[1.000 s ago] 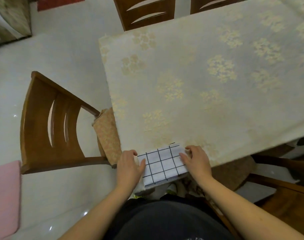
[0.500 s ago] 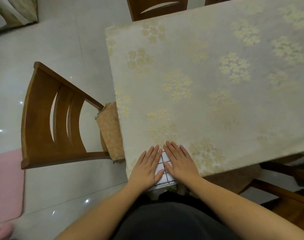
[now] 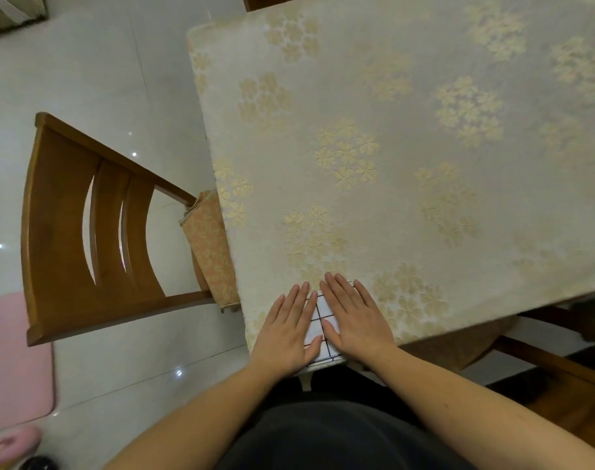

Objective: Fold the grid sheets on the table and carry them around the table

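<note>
A folded white sheet with a black grid (image 3: 318,329) lies at the near corner of the table (image 3: 408,147), which has a cream cloth with gold flowers. My left hand (image 3: 286,329) lies flat on the sheet's left part, fingers straight. Pressing flat on its right part is my right hand (image 3: 355,317), also with straight fingers. The two hands sit side by side and hide most of the sheet; only a narrow strip shows between them and at the table's edge.
A wooden chair (image 3: 82,228) with a patterned cushion (image 3: 211,249) stands tucked at the table's left side. Another chair (image 3: 560,374) is at the lower right, and a third chair's back shows at the top edge. A pink mat (image 3: 15,357) lies on the tiled floor.
One second ago my hands held the sheet's left and right edges with the grid showing between them. They have come together over the sheet and now press flat on it, side by side.
</note>
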A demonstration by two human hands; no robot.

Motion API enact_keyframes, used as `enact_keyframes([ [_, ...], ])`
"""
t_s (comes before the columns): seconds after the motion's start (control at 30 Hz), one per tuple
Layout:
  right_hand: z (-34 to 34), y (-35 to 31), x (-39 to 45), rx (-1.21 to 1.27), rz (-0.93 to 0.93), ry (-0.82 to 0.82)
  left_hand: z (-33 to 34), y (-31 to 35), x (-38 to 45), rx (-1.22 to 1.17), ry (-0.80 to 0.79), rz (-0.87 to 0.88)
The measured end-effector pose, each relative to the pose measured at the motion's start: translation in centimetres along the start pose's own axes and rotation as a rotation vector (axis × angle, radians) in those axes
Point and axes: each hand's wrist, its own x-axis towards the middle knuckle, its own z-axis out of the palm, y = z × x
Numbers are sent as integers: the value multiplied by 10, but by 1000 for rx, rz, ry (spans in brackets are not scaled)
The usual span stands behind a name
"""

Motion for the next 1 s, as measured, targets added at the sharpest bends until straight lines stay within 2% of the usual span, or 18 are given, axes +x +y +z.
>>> enact_keyframes([
  [0.43, 2, 2, 0, 6, -12, 18, -2, 0, 1, 52, -11, 13],
  [0.7, -6, 0, 0, 3, -4, -38, -6, 2, 1, 91, -52, 9],
  [0.83, -8, 0, 0, 4, 11, -82, -14, 1, 3, 109, -135, 5],
  [0.97, -32, -3, 0, 11, -9, -131, -54, 7, 13, 93, -259, 5],
  [1.0, -42, -8, -1, 45, 16, -129, -67, 11, 15, 70, -245, -6],
])
